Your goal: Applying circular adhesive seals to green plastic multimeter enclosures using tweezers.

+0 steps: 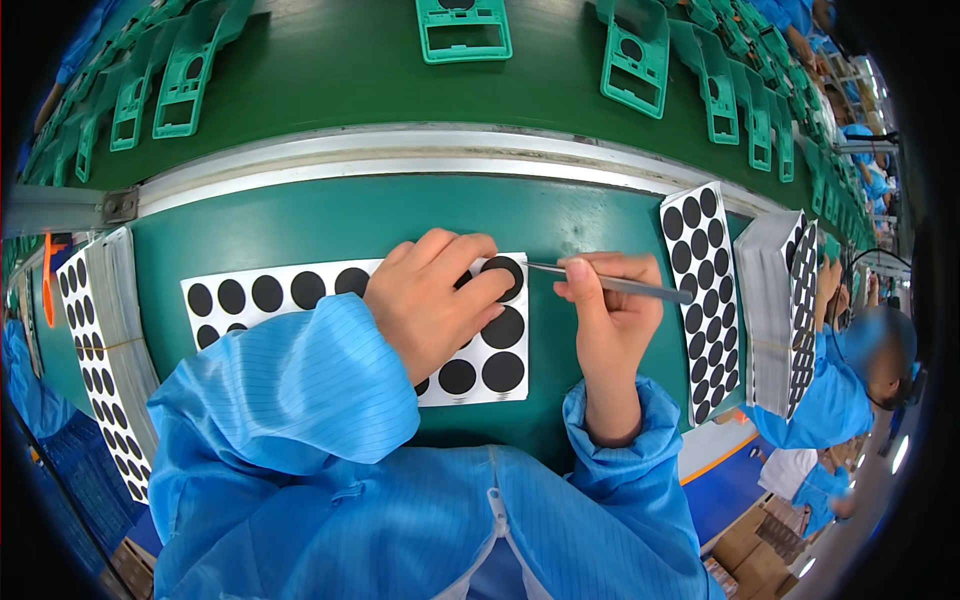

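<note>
Sheet: white with black dots, lying flat on the green bench (580, 225) at mid-frame; sheet (480, 350) partly hidden by the left hand and sleeve (290, 385).
Sheet axis: long side runs left to right, right end slightly higher in the frame.
Left hand (435, 300): nearer, palm down over the sheet's right half, fingers bent towards the corner dot (514, 270); whether they pinch anything cannot be told.
Right hand (612, 310): right of the sheet, closed on the tweezers (645, 290) between thumb and fingers.
Tweezers: grey, slim; point leftward to the sheet's upper-right corner, handle end slightly lower. Contact at the tip, and any gap there, too fine to tell.
Dots: round, in rows; those in view dark and even, the corner one partly covered by a finger.
Stacks: left stack (100, 365) at frame left, right stack (700, 300) right of centre.
</note>
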`<state>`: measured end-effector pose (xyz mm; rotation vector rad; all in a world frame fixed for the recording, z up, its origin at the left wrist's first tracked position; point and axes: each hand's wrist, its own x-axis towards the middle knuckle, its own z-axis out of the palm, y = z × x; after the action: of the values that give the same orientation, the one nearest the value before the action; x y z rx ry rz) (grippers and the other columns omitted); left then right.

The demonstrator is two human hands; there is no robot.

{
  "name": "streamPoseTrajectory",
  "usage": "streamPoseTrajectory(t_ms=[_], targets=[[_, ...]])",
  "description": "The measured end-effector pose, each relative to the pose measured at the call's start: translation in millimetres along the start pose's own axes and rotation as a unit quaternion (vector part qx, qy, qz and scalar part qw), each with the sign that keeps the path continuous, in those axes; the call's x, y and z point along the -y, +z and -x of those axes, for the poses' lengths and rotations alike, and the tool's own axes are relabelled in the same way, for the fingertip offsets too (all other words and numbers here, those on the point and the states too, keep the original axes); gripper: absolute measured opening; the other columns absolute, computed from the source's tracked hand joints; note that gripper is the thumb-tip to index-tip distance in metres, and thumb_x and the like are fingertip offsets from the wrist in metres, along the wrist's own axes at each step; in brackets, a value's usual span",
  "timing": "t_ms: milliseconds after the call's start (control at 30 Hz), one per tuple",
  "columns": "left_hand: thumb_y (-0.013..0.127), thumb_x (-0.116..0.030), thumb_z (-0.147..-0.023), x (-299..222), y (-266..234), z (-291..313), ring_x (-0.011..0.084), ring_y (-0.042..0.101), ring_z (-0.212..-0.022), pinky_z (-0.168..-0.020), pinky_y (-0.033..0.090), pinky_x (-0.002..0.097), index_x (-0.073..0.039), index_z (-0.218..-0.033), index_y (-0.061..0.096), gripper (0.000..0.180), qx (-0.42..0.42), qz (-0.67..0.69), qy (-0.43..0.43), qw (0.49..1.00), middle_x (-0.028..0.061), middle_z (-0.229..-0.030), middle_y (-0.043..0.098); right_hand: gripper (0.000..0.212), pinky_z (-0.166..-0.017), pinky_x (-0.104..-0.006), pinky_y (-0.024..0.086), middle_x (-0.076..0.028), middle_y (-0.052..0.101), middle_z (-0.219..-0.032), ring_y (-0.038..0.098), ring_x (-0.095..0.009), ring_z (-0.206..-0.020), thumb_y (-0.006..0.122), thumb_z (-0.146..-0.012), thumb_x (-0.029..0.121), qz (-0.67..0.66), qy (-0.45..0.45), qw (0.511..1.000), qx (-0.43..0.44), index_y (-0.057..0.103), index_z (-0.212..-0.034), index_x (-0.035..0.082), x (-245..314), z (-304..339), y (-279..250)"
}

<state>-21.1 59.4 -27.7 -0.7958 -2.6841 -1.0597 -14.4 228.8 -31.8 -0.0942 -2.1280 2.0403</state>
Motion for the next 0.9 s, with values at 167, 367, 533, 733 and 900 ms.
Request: streamPoseTrajectory(t_ms=[167, 367, 533, 733, 900], targets=[[0.067, -0.009, -0.059, 0.8, -2.3, 0.4, 0.0227, 0.051, -0.077, -0.063, 0.044, 0.0317, -0.007, -0.084, 0.060, 0.026, -0.002, -0.004, 0.029, 1.000, 0.0073, -0.091, 0.053, 0.018, -0.051, -0.0168, 0.043, -0.007, 0.057, -0.071, 0.054, -0.008, -0.059, 0.062, -0.075, 0.004, -0.025, 0.081, 0.996, -0.016, 0.045, -0.080, 0.001, -2.8, -5.9, 2.0], [0.067, -0.010, -0.058, 1.1, -0.5, 1.5, 0.0219, 0.051, -0.078, -0.062, 0.044, 0.0317, -0.007, -0.084, 0.061, 0.027, -0.004, -0.008, 0.035, 0.999, 0.0063, -0.090, 0.053, 0.018, -0.053, -0.0185, 0.046, -0.008, 0.058, -0.072, 0.055, -0.009, -0.061, 0.062, -0.075, 0.005, -0.048, 0.097, 0.994, -0.010, 0.045, -0.080, 0.001, -4.7, -6.1, 3.2], [0.068, -0.010, -0.057, 0.0, 1.6, 2.2, 0.0206, 0.051, -0.078, -0.060, 0.043, 0.0311, -0.008, -0.084, 0.061, 0.028, -0.006, -0.031, 0.032, 0.999, 0.0051, -0.091, 0.053, 0.017, -0.053, -0.0188, 0.046, -0.009, 0.058, -0.072, 0.056, -0.009, -0.062, 0.062, -0.075, 0.003, -0.049, 0.086, 0.995, -0.007, 0.046, -0.079, 0.001, -2.8, -5.6, 3.2], [0.068, -0.010, -0.057, -0.2, 3.6, 4.7, 0.0191, 0.051, -0.079, -0.058, 0.040, 0.0300, -0.010, -0.084, 0.062, 0.028, -0.014, -0.068, 0.032, 0.997, 0.0037, -0.091, 0.053, 0.015, -0.051, -0.0181, 0.042, -0.010, 0.058, -0.073, 0.055, -0.010, -0.062, 0.063, -0.073, 0.001, 0.026, -0.016, 0.999, 0.021, 0.048, -0.076, 0.000, -1.6, 1.2, 3.3], [0.068, -0.011, -0.057, -1.7, -1.6, 2.8, 0.0194, 0.051, -0.080, -0.059, 0.040, 0.0302, -0.010, -0.085, 0.061, 0.029, 0.004, -0.047, 0.022, 0.999, 0.0036, -0.092, 0.053, 0.013, -0.053, -0.0198, 0.043, -0.011, 0.059, -0.073, 0.055, -0.011, -0.062, 0.063, -0.073, 0.000, 0.040, -0.039, 0.997, 0.048, 0.050, -0.075, 0.000, 2.9, 4.5, -0.6]])
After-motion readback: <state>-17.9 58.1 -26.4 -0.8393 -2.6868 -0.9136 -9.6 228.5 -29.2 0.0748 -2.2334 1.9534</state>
